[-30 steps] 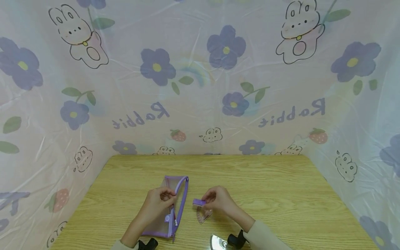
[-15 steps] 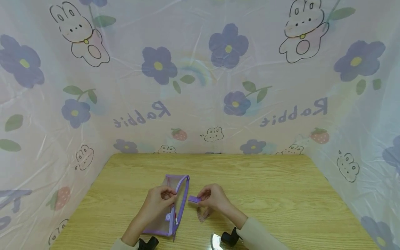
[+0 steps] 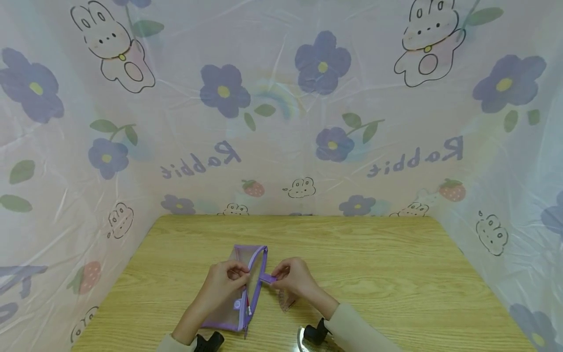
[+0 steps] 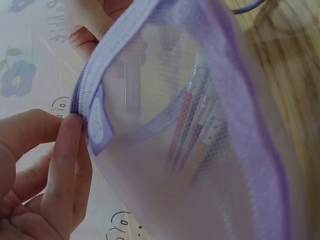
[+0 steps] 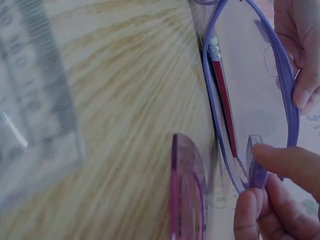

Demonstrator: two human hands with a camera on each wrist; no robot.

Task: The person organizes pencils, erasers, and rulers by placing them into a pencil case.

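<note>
Both hands point(image 3: 222, 284) point(image 3: 295, 281) full — pouch point(image 3: 240, 312); block point(image 3: 267, 278)

A plain cream cloth sleeve point(image 3: 358, 330) covers the right forearm, ending short of the bare right hand point(image 3: 295, 280). Only the end of a matching cream left sleeve point(image 3: 175, 343) shows, short of the bare left hand point(image 3: 223, 280). Beside that sleeve sits a black, blunt-ended cylindrical device point(image 3: 211, 341); beside the right one, a black rounded device point(image 3: 314, 334) with a narrower upright piece.
</note>
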